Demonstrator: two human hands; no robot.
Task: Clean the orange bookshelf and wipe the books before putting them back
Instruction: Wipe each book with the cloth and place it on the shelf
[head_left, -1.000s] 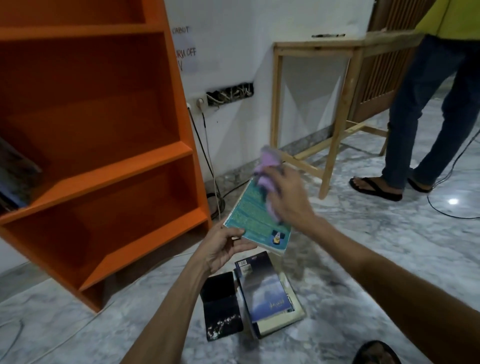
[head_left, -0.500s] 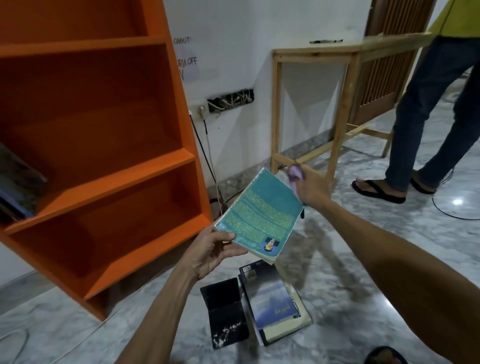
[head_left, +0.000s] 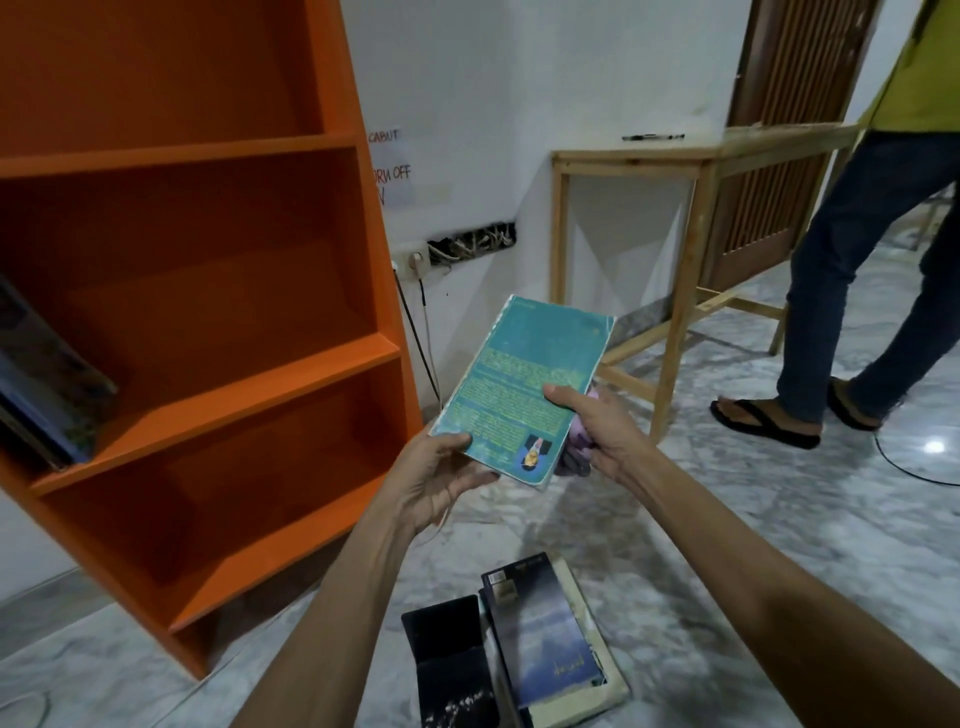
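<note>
Wiping over, the right hand (head_left: 598, 435), crumpled purple cloth (head_left: 577, 453) tucked beneath, has shifted to clamp its grip on the worn teal paperback (head_left: 524, 374) like the left hand (head_left: 437, 482), probably ready for shelving.

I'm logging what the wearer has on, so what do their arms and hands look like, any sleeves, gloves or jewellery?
The left forearm and right forearm are bare to the frame edge, no sleeves in view. The left hand and right hand wear no gloves, and no watch, ring or bracelet shows.
</note>
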